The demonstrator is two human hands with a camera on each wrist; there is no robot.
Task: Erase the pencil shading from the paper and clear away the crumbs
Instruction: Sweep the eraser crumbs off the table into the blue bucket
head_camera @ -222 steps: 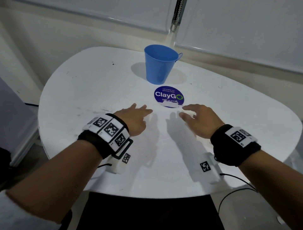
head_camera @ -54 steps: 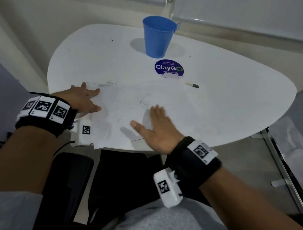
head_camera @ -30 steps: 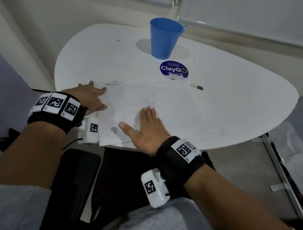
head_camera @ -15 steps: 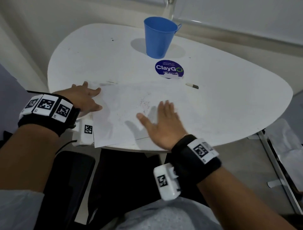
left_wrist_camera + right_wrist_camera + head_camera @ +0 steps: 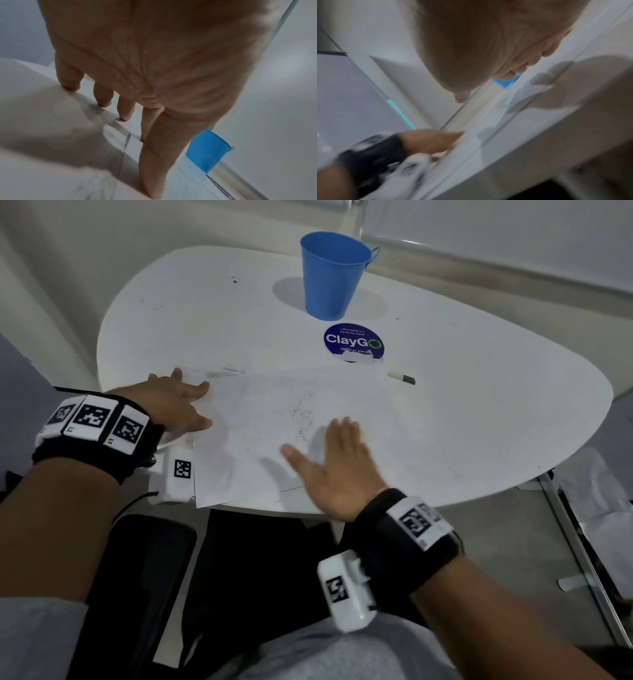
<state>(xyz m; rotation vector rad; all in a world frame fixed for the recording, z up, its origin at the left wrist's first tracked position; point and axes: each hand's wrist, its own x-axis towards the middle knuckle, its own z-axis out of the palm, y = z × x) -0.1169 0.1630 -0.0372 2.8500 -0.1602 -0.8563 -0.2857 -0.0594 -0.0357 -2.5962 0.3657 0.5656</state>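
White paper (image 5: 274, 422) with dark crumbs (image 5: 301, 412); blue cup (image 5: 334, 275); purple sticker (image 5: 353, 342).

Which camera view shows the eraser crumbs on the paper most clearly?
The head view: the crumbs show as dark specks on the paper, ahead of the right hand. Both wrist views are blurred; no crumbs can be made out.

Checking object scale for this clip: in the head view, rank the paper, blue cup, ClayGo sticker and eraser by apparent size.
1. paper
2. blue cup
3. ClayGo sticker
4. eraser

The paper lies nearer the camera, though its lead looks clear anyway.
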